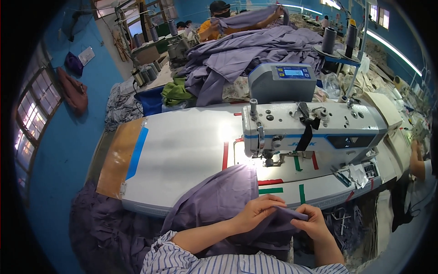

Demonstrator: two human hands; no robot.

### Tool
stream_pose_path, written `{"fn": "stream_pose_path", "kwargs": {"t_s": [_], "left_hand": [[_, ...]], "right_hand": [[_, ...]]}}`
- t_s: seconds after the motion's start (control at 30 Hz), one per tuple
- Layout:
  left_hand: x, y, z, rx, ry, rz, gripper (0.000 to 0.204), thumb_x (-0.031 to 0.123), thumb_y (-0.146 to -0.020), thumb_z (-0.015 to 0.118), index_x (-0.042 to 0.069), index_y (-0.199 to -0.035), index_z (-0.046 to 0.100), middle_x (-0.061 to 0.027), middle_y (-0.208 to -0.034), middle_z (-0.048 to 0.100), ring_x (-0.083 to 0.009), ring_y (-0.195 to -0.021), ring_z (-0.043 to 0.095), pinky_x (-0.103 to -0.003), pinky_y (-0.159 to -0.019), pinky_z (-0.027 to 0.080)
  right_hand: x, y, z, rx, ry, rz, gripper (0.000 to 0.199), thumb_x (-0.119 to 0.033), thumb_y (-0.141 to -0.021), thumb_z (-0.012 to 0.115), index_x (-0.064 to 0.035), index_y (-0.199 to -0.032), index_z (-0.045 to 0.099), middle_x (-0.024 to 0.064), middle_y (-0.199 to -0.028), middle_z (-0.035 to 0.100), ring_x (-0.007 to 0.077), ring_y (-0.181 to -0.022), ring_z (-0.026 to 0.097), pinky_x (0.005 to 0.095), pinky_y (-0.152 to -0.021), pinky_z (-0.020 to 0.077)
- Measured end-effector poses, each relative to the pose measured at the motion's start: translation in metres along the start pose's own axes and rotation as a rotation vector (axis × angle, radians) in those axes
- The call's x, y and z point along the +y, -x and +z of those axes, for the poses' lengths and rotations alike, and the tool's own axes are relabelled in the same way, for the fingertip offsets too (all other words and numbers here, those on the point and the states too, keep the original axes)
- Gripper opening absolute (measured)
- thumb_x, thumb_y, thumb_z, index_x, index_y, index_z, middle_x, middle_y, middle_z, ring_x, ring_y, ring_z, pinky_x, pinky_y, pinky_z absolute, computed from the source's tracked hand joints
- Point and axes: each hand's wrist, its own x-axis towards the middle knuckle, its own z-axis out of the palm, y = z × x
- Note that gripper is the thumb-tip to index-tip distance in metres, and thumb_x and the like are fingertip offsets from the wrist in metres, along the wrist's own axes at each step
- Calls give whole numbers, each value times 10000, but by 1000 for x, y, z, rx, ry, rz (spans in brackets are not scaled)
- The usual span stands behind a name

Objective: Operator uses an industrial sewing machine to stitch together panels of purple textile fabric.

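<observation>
Purple fabric (214, 194) drapes over the front edge of the white sewing table (178, 146) and down across my lap. My left hand (259, 211) is closed on the cloth's edge, fingers bent over it. My right hand (312, 220) pinches the same edge a short way to the right, thumb against fingers. Between the two hands the edge is folded and held off the table. Beyond them stands a white sewing machine (310, 130) with a lit needle area; one corner of the fabric lies close to its needle.
More purple cloth (105, 223) hangs at the left of the table. Behind the machine's control box (283, 82) rises a big purple fabric heap (246, 50), with a co-worker (214, 27) holding up cloth. Thread cones (328, 41) stand at the right. Small tools (342, 179) lie on the table's right side.
</observation>
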Motion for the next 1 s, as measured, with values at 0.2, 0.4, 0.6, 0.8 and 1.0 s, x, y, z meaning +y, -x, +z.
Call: {"fn": "stream_pose_path", "kwargs": {"t_s": [0.2, 0.4, 0.6, 0.8, 1.0], "left_hand": [[21, -1, -1, -99, 103, -28, 178, 54, -933, 534, 38, -1088, 620, -98, -961, 648, -252, -895, 639, -271, -821, 483], [14, -13, 2, 260, -405, 69, 304, 52, -901, 579, 42, -1204, 552, -117, -974, 643, -293, -896, 648, -326, -790, 521], [4, 30, -1, -264, 217, -453, 350, 196, -985, 487, -25, -1255, 516, -131, -1025, 650, -164, -928, 647, -284, -840, 504], [-20, 38, 11, -98, 597, -608, 422, 249, -991, 479, -9, -1323, 445, -65, -1064, 599, -117, -951, 576, -255, -864, 466], [-33, 49, 11, -49, 673, -662, 343, 13, -849, 669, 19, -1162, 528, -33, -1032, 593, -94, -964, 566, -241, -851, 478]], "right_hand": [[-36, 17, 15, -153, -199, -198, 330, -1, -670, 806, -20, -919, 589, 16, -868, 613, 50, -680, 545, 172, -598, 405], [-10, -2, 21, 59, -453, -50, 343, 54, -774, 647, 5, -1087, 515, 45, -928, 603, 59, -738, 571, 176, -637, 451], [21, -10, 40, 305, 382, -166, 313, -7, -754, 707, -11, -1044, 589, 65, -893, 640, 82, -611, 580, 198, -541, 453], [38, -34, 65, 244, 892, -521, 319, -24, -712, 703, -70, -1016, 620, 86, -731, 594, 266, -621, 596, 347, -529, 462], [38, -37, 66, 169, 839, -537, 436, 72, -703, 623, -52, -1120, 594, 108, -827, 630, 280, -698, 615, 358, -609, 501]]}}
